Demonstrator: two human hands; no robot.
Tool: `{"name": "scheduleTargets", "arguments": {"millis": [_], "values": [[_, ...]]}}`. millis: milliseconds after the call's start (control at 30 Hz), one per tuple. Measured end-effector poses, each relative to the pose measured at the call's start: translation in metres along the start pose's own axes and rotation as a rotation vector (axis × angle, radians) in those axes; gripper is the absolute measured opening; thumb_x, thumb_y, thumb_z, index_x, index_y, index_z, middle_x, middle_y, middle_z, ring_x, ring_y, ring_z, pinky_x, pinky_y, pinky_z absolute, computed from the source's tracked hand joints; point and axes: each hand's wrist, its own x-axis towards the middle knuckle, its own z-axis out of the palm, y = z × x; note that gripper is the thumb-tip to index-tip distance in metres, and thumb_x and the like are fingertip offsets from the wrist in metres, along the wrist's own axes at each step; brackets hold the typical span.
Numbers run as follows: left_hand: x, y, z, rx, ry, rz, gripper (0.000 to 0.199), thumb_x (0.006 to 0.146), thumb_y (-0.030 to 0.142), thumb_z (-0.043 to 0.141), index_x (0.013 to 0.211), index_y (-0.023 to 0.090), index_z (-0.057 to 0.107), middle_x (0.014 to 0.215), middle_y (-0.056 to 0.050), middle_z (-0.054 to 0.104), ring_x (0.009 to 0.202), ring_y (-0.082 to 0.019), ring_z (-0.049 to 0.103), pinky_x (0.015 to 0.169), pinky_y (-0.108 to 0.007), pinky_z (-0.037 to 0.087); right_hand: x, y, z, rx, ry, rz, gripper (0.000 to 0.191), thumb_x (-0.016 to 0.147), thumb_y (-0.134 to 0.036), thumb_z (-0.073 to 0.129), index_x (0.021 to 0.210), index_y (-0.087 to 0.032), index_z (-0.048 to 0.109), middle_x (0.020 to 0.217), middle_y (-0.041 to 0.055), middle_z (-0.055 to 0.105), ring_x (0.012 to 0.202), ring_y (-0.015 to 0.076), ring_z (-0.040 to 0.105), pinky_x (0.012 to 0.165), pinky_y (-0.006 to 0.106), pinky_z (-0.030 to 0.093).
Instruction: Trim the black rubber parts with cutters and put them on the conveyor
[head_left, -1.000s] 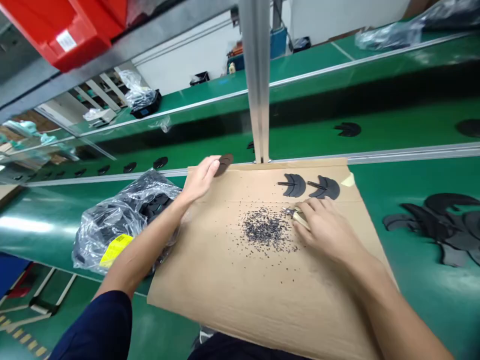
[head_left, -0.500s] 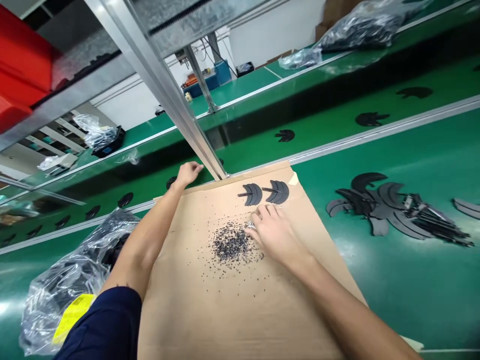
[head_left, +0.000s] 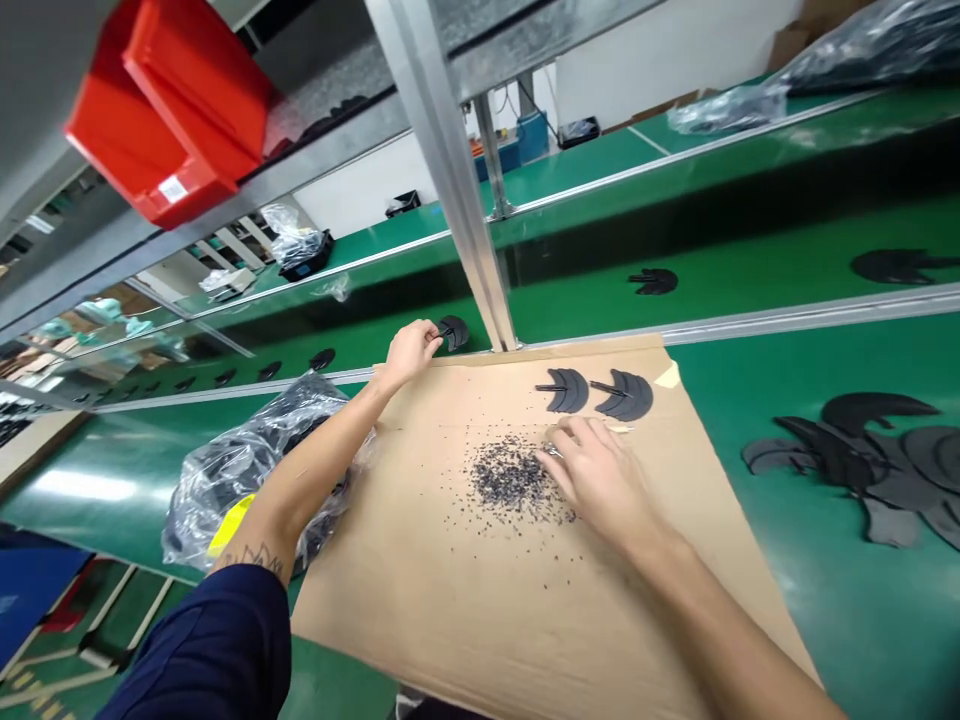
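Note:
My left hand [head_left: 412, 352] is at the edge of the green belt, thumb and fingers pinched on the thin stem of a black fan-shaped part [head_left: 454, 332]. On the cardboard sheet [head_left: 450, 610], my right hand [head_left: 600, 475] curls around a small silvery tool [head_left: 553, 452]; the palm hides most of it and I cannot make out its kind. Just left of those fingers lies a scattered pile of tiny black pieces [head_left: 514, 475]. Two black fan-shaped parts with stems, one on the left [head_left: 566, 390] and one on the right [head_left: 626, 395], lie above my right hand.
A metal post [head_left: 469, 200] rises behind the cardboard. More curved black parts [head_left: 862, 450] are heaped on the right, and several sit along the belt [head_left: 585, 240]. A clear plastic bag [head_left: 217, 470] lies beside my left forearm. A red bin [head_left: 172, 120] sits on the overhead shelf.
The view has swung left, so the scene sits further right. My left hand has come to the black part's stem near the post. My right hand stays by the pile.

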Motion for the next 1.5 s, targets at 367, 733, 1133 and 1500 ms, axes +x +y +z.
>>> {"name": "scheduleTargets", "arguments": {"millis": [367,733,1133,1500], "values": [[-0.148,0.038,-0.026,-0.348,-0.182,0.575,0.022,0.102,0.033,0.052,0.101,0.016,0.066,0.090,-0.005,0.067,0.080,-0.015,0.064,0.076,-0.027,0.053,0.002,-0.029,0.009,0.431,0.190,-0.189,0.061,0.093,-0.025,0.066,0.151,-0.017,0.048,0.143,0.0216,0.058,0.132,0.0332,0.058,0.103,0.053,0.057],[-0.158,0.049,-0.031,-0.420,-0.254,0.740,0.028,0.107,0.026,0.042,0.110,0.013,0.066,0.094,-0.009,0.069,0.085,-0.016,0.065,0.077,-0.028,0.055,0.004,-0.038,-0.005,1.010,-0.046,0.162,0.020,0.089,-0.038,0.072,0.098,-0.022,0.081,0.098,0.0059,0.081,0.086,0.0217,0.075,0.082,0.038,0.063],[-0.169,0.051,-0.032,-0.554,-0.106,0.774,0.019,0.102,0.023,0.054,0.112,0.013,0.067,0.093,-0.009,0.072,0.085,-0.016,0.068,0.076,-0.028,0.058,0.003,-0.042,-0.008,1.043,0.042,0.125,0.015,0.086,-0.024,0.074,0.099,-0.026,0.080,0.098,0.0037,0.080,0.088,0.0202,0.075,0.086,0.039,0.062],[-0.172,0.047,-0.029,-0.552,-0.097,0.788,0.020,0.103,0.021,0.052,0.117,0.015,0.066,0.095,-0.010,0.072,0.086,-0.015,0.068,0.076,-0.028,0.058,0.002,-0.042,-0.008,0.979,0.044,0.029,0.031,0.085,-0.013,0.067,0.113,-0.025,0.075,0.106,0.0040,0.079,0.093,0.0196,0.074,0.086,0.038,0.061]]}}
